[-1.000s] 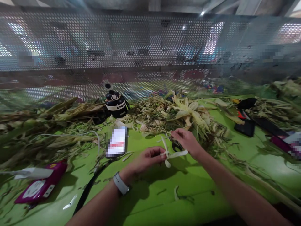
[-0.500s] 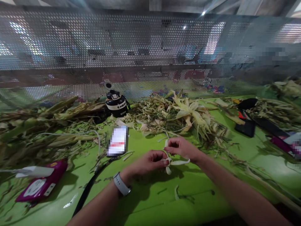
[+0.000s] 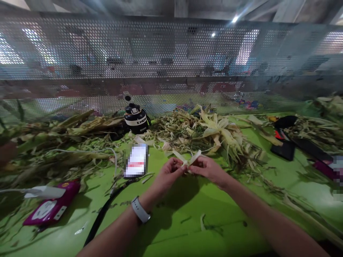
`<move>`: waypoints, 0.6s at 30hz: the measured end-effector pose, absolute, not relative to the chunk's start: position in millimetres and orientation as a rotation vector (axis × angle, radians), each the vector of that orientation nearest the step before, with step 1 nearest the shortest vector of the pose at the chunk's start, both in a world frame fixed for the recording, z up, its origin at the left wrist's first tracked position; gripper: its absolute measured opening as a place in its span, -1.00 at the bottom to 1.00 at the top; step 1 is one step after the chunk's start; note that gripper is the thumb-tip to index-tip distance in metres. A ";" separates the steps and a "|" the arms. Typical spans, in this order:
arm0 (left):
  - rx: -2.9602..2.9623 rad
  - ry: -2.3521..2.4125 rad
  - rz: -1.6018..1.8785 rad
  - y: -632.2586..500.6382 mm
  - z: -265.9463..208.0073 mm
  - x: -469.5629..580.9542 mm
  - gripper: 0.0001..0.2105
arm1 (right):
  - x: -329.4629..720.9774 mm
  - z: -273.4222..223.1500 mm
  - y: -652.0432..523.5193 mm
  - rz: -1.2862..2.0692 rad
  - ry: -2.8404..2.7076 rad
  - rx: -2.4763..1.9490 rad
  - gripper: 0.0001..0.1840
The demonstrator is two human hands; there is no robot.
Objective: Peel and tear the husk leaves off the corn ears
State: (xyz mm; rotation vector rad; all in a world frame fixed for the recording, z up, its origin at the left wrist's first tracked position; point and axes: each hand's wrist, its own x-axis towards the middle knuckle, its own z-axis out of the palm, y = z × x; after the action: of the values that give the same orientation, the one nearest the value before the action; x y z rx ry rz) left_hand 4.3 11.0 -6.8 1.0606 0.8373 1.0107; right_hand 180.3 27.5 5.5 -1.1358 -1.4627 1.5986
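Note:
Both hands meet over the green table point(image 3: 184, 228), in front of a heap of dry corn husks point(image 3: 187, 130). A pale, knotted strip of corn husk point(image 3: 185, 162) is pinched between them, its two ends sticking up and outward. My left hand point(image 3: 171, 171), with a pale watch band at the wrist, is closed on the strip's left side with thumb and fingers. My right hand point(image 3: 207, 170) pinches its right side. The fingertips hide part of the knot. A small husk scrap point(image 3: 202, 222) lies on the table nearer to me.
A lit phone point(image 3: 136, 160) lies left of my hands, beside a black strap point(image 3: 107, 210). Further left is a magenta device point(image 3: 52, 207) with a cable. A black bottle point(image 3: 136, 119) stands behind, before a perforated metal screen point(image 3: 166, 53). More husks and a black phone point(image 3: 283, 149) are at right.
My hands have come together, the left rising slightly. The strip's ends, which hung down and out to the right, now point upward. A blurred shape has appeared at the far left edge.

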 end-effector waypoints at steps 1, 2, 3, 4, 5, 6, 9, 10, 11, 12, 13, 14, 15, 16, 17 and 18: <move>1.063 0.840 1.004 10.3 -6.7 4.6 -0.70 | 178.2 4.0 26.8 1.595 -1.440 -1.134 -0.53; 1.065 0.847 0.999 9.8 -7.0 4.9 -0.71 | 176.7 2.9 26.4 1.585 -1.421 -1.137 -0.53; 1.064 0.861 1.002 9.7 -7.6 5.0 -0.72 | 175.9 2.1 26.1 1.580 -1.409 -1.140 -0.53; 1.062 0.879 1.012 9.9 -8.5 4.9 -0.73 | 175.4 1.5 26.0 1.588 -1.403 -1.137 -0.53; 1.064 0.895 1.022 10.4 -9.6 4.5 -0.75 | 175.3 1.1 25.9 1.607 -1.399 -1.132 -0.53; 1.071 0.904 1.026 11.1 -10.6 4.0 -0.77 | 175.2 0.8 25.9 1.632 -1.396 -1.122 -0.53; 1.106 0.879 0.995 13.5 -12.1 2.1 -0.80 | 175.2 0.9 25.5 1.689 -1.355 -1.096 -0.51; 1.112 0.863 0.985 14.0 -11.8 1.6 -0.79 | 175.2 1.3 25.3 1.691 -1.338 -1.091 -0.50; 1.114 0.854 0.979 14.3 -11.1 1.3 -0.78 | 175.2 1.8 25.1 1.690 -1.327 -1.085 -0.50; 1.120 0.849 0.978 14.4 -10.3 1.1 -0.76 | 175.3 2.2 24.7 1.690 -1.329 -1.074 -0.50; 1.128 0.851 0.982 14.2 -9.4 1.1 -0.75 | 175.4 2.6 24.4 1.694 -1.347 -1.061 -0.51; 1.137 0.858 0.989 13.8 -8.6 1.2 -0.74 | 175.5 2.8 24.1 1.696 -1.374 -1.048 -0.52; 1.145 0.868 0.997 13.3 -8.1 1.4 -0.73 | 175.5 2.7 24.0 1.694 -1.397 -1.035 -0.54; 1.150 0.879 1.006 12.8 -7.9 1.5 -0.71 | 175.5 2.4 23.9 1.693 -1.411 -1.028 -0.54; 1.149 0.889 1.011 12.3 -8.0 1.7 -0.70 | 175.3 2.1 23.9 1.698 -1.414 -1.028 -0.54; 1.145 0.893 1.009 11.9 -8.4 1.8 -0.69 | 175.1 1.7 24.0 1.708 -1.404 -1.031 -0.53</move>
State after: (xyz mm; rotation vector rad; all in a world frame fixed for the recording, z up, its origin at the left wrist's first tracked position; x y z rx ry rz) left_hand 1.8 11.9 -8.4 1.1453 0.8932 1.0086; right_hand 175.1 24.0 1.7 -1.0309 -1.4043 1.7079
